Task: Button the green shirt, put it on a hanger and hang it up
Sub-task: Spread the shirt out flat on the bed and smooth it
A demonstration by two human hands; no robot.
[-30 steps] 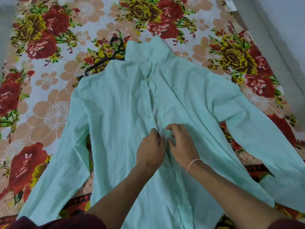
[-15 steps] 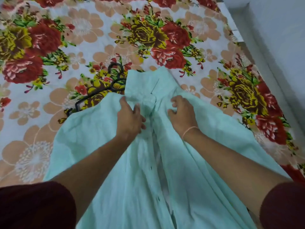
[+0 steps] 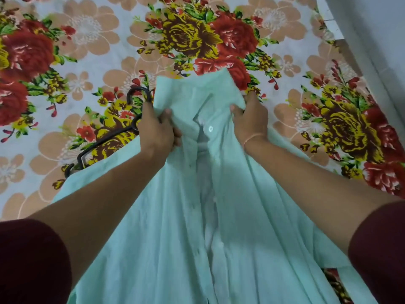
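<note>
The pale green shirt [image 3: 166,227] lies front up on the flowered bedsheet, collar pointing away from me. My left hand [image 3: 156,128] grips the left side of the collar, thumb on top of the cloth. My right hand [image 3: 251,121] grips the right side of the collar, fingers curled under its edge. Between them the placket gapes open at the top, with a white button [image 3: 210,128] showing. A black hanger [image 3: 103,141] lies on the sheet to the left, partly under the shirt's shoulder and behind my left hand.
The flowered bedsheet [image 3: 98,51] covers the bed all around the shirt. A pale wall [image 3: 377,40] runs along the bed's right edge.
Both hands left the middle of the placket and moved up to the collar, which they now grip at each side. The view has moved closer to the collar.
</note>
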